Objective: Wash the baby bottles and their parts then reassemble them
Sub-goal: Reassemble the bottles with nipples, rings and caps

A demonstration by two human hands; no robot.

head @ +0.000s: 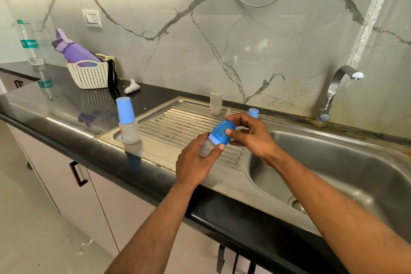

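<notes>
- Now the baby bottle (208, 145) lies tilted above the drainboard (178, 127), long axis rising rightward.
- Left hand (195, 162) fingers wrap its clear body.
- Right hand (249, 134) fingers clamp the blue cap (222, 132), nearer for twisting.

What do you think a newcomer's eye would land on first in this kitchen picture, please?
Probably the baby bottle held tilted over the ribbed drainboard, the left hand gripping its clear body while the right hand grips its blue cap. Next, a second capped bottle standing upright at the drainboard's left end. Then the purple flask leaning out of a white basket at the back left of the counter.
</notes>
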